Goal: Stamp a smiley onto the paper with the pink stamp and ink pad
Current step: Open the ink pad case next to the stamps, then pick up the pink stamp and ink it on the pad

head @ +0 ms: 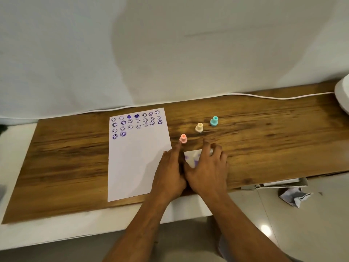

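Wood board [75, 157]: 1 paper [136, 163], 3 stamps – pink [183, 138], yellow [199, 127], teal [214, 121].
Left hand [170, 171] flat, empty; right hand [207, 167] spread over ink pad [191, 157], grip unclear.

Head-worn camera looks steeply down, close over the wooden board [75, 157].

ink pad [192, 156]: mostly under my two hands — only a white patch with purple smudges shows between them.
right hand [207, 167]: my fingertips blur at the pad's far edge; I cannot tell what they touch.
left hand [170, 171]: it covers the paper's [136, 157] lower right corner.
stamped marks [136, 121]: too small to read each one.
white object [342, 95]: cut off by the right edge — unidentifiable.
bench [66, 157]: its far edge is hidden under white cloth.
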The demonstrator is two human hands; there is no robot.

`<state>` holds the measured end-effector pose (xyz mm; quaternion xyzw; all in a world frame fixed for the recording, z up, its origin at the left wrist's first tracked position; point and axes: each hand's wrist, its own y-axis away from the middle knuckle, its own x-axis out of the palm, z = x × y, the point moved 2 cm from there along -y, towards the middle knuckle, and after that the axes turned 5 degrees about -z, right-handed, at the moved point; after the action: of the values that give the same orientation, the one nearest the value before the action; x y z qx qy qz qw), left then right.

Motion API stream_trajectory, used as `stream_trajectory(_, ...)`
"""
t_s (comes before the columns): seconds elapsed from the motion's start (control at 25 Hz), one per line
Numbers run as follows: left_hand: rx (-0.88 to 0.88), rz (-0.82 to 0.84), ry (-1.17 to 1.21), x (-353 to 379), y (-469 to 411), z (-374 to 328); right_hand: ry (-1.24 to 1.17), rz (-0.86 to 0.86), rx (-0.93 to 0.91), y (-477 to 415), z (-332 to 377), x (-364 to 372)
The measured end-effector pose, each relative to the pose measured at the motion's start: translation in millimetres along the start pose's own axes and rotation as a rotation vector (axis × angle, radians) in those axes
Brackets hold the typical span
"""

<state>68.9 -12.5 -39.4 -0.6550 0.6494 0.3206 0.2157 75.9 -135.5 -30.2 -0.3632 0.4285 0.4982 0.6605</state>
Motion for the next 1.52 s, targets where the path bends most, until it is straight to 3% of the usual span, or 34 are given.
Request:
stream_trajectory(0.56, 0.004, -0.012, 0.012, -2.3, -5.7, 1.4, -0.231, 0.009, 0.103, -32.2, -18.7, -4.2)
stream_trajectory(1.16, 0.022, 0.022, -0.050, -4.2, -7.3, 9.5, -0.128, 0.024, 0.173, -71.5, -39.5, 0.1)
stream_trajectory(1.24, 0.019, 0.021, -0.056, -4.9, -6.5, 8.6, -0.088, -0.065, 0.128, -68.7, -35.2, -7.0)
stream_trajectory(1.32, 0.021, 0.014, -0.049, -5.3, -6.5, 7.1, -0.244, -0.185, -0.001, -65.5, -21.7, -13.7)
stream_trajectory(1.4, 0.036, -0.005, -0.024, -6.0, -6.9, 4.8, -0.372, -0.158, -0.119, -59.2, 0.3, -13.6)
stream_trajectory(1.52, 0.063, 0.002, -0.035, -7.8, -6.0, 3.3, -0.236, -0.034, -0.256, -49.4, 21.6, 6.0)
